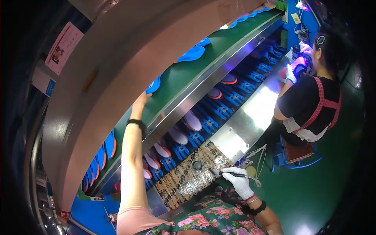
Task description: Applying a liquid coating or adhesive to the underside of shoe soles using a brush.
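My bare left hand [141, 99] reaches over the green conveyor belt and under the curved cover. Its thumb is at the near end of a blue insole-shaped piece [154, 84]. The cover hides most of the fingers, so I cannot tell whether they grip it. In a white glove, my right hand [239, 183] is closed round a brush [231, 174] with a dark handle. The brush's tip points left, over a taped cardboard sheet [178, 187] on the metal ledge. A small dark round pot [197, 165] sits on that sheet.
More blue pieces [192, 54] lie along the green belt [176, 78], and orange-edged ones [102, 154] stand at lower left. Below runs a rack of blue holders [209, 125] with several shoe soles [192, 120]. A co-worker [313, 94] sits at right on a blue-framed stool [296, 152].
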Demonstrator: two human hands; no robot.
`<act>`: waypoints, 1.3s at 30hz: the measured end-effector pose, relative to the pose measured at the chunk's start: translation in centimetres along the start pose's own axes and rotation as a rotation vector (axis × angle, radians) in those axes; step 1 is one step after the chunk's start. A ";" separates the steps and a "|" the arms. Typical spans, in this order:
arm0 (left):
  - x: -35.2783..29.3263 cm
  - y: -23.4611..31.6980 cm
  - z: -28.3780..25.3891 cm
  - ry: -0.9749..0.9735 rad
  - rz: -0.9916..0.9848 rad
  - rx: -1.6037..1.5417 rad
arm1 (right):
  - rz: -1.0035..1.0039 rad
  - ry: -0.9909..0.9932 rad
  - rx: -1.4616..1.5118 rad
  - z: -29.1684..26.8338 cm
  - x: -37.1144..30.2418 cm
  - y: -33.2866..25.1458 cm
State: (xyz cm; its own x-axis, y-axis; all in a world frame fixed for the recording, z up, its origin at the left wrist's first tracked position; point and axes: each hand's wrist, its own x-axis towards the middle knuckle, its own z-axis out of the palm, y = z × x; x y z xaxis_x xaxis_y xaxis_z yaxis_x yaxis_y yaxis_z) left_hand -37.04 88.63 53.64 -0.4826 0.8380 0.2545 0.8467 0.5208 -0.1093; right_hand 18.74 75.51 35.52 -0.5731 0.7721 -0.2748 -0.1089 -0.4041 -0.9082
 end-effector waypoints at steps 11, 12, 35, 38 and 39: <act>-25.6 -3.6 -4.6 0.046 -0.253 -1.241 | -0.079 -0.284 -0.036 3.3 1.6 -0.3; -28.1 -3.1 -5.1 0.191 -0.253 -1.172 | -0.056 -0.300 -0.053 3.5 1.8 -0.2; -43.7 11.3 0.7 -0.315 -0.416 -2.402 | -0.332 -0.486 -0.046 12.0 2.3 -10.4; -45.3 12.4 0.7 -0.278 -0.436 -2.621 | -0.369 -0.515 -0.092 13.1 2.4 -10.2; -45.5 12.2 0.9 -0.314 -0.364 -2.563 | -0.363 -0.518 -0.102 13.5 2.3 -10.5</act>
State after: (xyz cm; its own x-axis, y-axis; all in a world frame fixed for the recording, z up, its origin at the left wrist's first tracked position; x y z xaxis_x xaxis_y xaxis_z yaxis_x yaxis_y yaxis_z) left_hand -4.98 56.98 39.90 -0.3966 0.9143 -0.0825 -0.7417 -0.2661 0.6157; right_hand 7.61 74.90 48.72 -0.8355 0.5031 0.2210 -0.3065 -0.0929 -0.9473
